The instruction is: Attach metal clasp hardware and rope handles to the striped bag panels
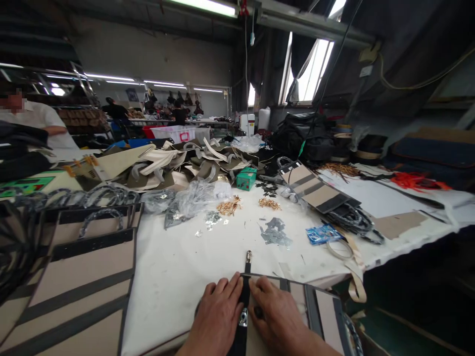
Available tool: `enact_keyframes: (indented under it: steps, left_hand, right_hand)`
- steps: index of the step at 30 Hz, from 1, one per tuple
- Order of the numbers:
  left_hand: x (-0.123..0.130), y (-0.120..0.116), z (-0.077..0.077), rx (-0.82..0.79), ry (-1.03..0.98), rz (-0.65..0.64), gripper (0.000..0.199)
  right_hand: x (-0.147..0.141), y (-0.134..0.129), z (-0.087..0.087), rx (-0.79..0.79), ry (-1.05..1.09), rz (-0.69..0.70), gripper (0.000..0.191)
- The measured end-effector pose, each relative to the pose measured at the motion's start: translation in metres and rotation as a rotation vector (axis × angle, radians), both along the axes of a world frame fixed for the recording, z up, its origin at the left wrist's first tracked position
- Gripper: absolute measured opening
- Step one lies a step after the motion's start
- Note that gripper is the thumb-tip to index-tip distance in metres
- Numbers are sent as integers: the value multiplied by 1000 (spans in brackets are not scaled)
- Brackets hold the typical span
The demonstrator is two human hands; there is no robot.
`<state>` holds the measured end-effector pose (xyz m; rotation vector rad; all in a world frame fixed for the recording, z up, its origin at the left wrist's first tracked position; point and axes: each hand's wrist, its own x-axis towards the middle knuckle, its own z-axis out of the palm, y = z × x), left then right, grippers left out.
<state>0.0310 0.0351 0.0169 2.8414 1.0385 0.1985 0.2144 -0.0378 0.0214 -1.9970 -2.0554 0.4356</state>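
Observation:
A beige bag panel with dark stripes lies at the table's near edge. A black strap crosses it, with a metal clasp at its far end and a metal plate nearer me. My left hand presses flat on the strap's left side. On the right side, my right hand rests on the panel, fingers bent around a small dark round thing, perhaps a tool's end.
Striped panels with wrapped handles are stacked left. Gold fasteners, metal plates, a green box and a blue packet lie ahead. A person stands far left.

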Motion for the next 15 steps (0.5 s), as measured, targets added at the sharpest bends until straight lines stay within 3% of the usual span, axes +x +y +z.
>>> enact_keyframes:
  steps: [9, 12, 15]
  left_hand:
    - [7, -5, -1, 75, 107, -15, 53]
    - [1, -3, 0, 23, 13, -15, 51]
    - [-4, 1, 1, -51, -109, -1, 48]
  right_hand:
    - [4, 1, 3, 0, -3, 29, 57]
    - [22, 8, 7, 10, 60, 39, 38]
    - [58, 29, 15, 50, 130, -133, 27]
